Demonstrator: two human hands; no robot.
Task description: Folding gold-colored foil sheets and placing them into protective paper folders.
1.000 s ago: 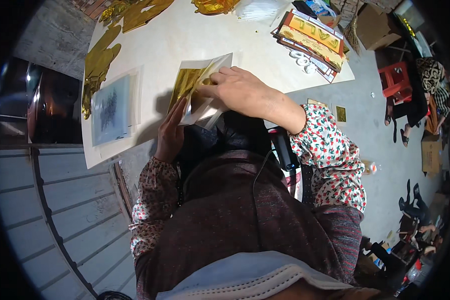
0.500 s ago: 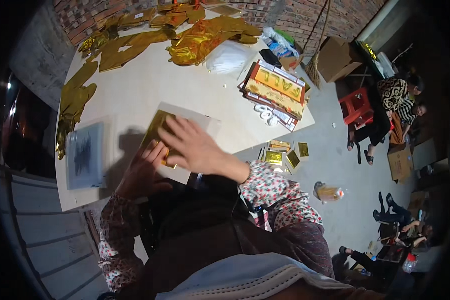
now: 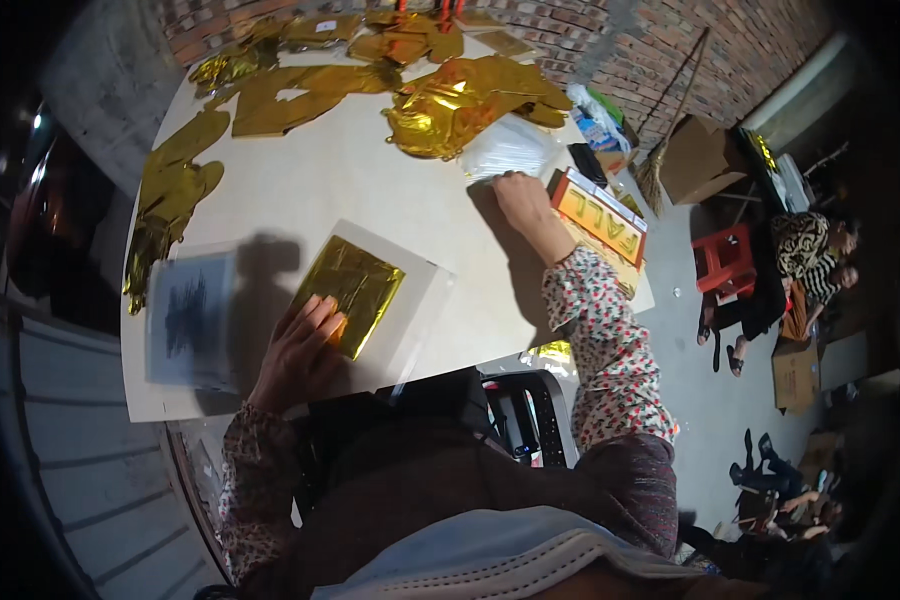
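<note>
A folded gold foil packet (image 3: 355, 295) lies on a clear plastic sleeve (image 3: 410, 318) near the front of the table. My left hand (image 3: 303, 345) rests on the packet's lower left corner, fingers stretched out and fairly flat. Farther right, my right hand (image 3: 530, 207) is at the near edge of a pile of thin, clear-white plastic items (image 3: 510, 150). Its fingers are curled down, and their tips are hidden, so whatever they pinch does not show. Beside that hand lies a stack of printed orange cards (image 3: 602, 222).
Gold foil pieces (image 3: 470, 100) lie along the table's far and left sides. A translucent plastic packet (image 3: 192, 320) is at the left. A black object (image 3: 587, 163) sits behind the cards. On the floor to the right are a red stool (image 3: 724, 262) and cardboard boxes (image 3: 703, 160); people sit beyond.
My right hand has left the gold packet and reached far right to the clear plastic pile. My left hand stays on the packet, now lying flatter. The view has shifted slightly.
</note>
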